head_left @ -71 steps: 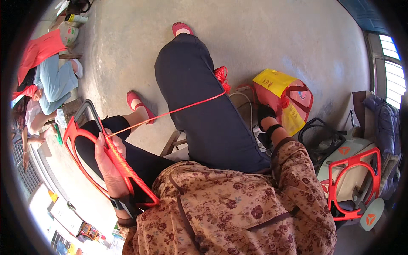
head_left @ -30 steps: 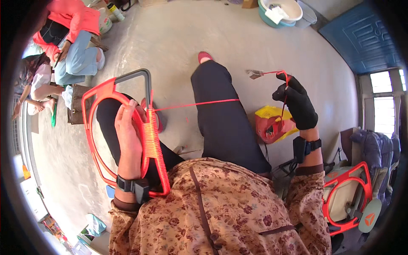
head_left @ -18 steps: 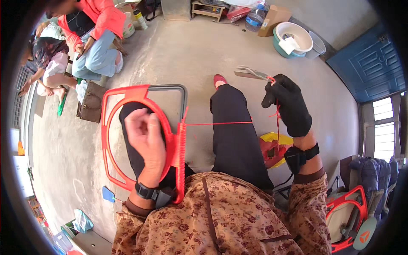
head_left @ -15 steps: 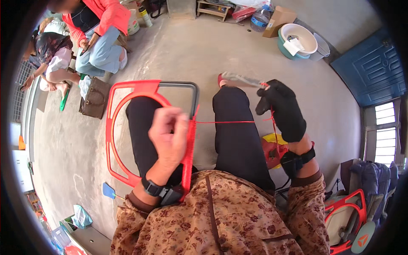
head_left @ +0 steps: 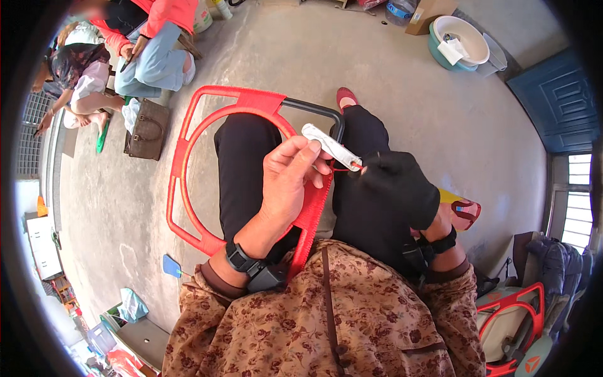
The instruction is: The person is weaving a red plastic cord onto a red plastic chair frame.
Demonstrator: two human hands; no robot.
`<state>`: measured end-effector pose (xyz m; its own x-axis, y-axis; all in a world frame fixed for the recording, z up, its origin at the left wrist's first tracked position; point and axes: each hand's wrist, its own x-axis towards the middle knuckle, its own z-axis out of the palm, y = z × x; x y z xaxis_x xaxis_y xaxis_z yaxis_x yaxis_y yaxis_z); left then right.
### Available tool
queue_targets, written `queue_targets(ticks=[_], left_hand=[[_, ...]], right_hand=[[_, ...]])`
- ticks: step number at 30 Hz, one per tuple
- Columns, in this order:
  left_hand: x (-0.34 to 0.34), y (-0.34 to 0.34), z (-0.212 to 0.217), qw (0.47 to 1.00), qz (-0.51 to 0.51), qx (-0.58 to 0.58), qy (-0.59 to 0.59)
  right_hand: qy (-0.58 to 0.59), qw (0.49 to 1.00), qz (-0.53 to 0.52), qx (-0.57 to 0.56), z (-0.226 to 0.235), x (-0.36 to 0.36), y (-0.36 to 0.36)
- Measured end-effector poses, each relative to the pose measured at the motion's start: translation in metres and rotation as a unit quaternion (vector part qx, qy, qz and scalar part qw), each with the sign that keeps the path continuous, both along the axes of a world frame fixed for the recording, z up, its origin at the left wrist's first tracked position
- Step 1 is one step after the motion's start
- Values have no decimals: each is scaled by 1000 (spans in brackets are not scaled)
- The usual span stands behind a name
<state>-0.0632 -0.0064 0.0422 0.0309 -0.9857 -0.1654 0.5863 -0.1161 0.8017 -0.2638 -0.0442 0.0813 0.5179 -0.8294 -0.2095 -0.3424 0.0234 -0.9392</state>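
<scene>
shuttle (head_left: 331, 146) slanting upper-left to lower-right, left hand (head_left: 290, 182) pinching it, gloved right hand (head_left: 399, 188) closed

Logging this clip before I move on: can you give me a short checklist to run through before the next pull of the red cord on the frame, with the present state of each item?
1. Left hand grips the red frame at its wrapped edge: ok.
2. Netting needle held at the left hand's fingers: ok.
3. Gloved right hand meets the needle's tip at the red cord: ok.
4. Cord free of tangles: cannot tell, only a short bit shows.
5. Frame steady across the lap: ok, it rests over both legs.
6. Room about the frame: ok, the seated people are well apart.
</scene>
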Motion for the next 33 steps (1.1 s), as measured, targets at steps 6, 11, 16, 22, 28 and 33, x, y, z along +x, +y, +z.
queue_targets(ticks=[6,11,16,22,28,33], left_hand=[[-10,5,2,989,-29,-37,-143],[-4,5,2,996,48,2,-80],[-2,7,-2,996,56,-13,-74],[-2,10,1,984,32,-22,-175],[-4,10,0,977,123,-82,-154],[0,6,-3,897,160,-121,-394]], right_hand=[[-78,995,-60,-26,-7,20,0],[24,990,-77,-117,-24,4,-2],[-158,922,-353,-1,-26,-19,-3],[131,875,-79,-460,-1,3,16],[53,989,-138,-31,-11,18,-8],[130,983,-19,-128,-29,26,-36]])
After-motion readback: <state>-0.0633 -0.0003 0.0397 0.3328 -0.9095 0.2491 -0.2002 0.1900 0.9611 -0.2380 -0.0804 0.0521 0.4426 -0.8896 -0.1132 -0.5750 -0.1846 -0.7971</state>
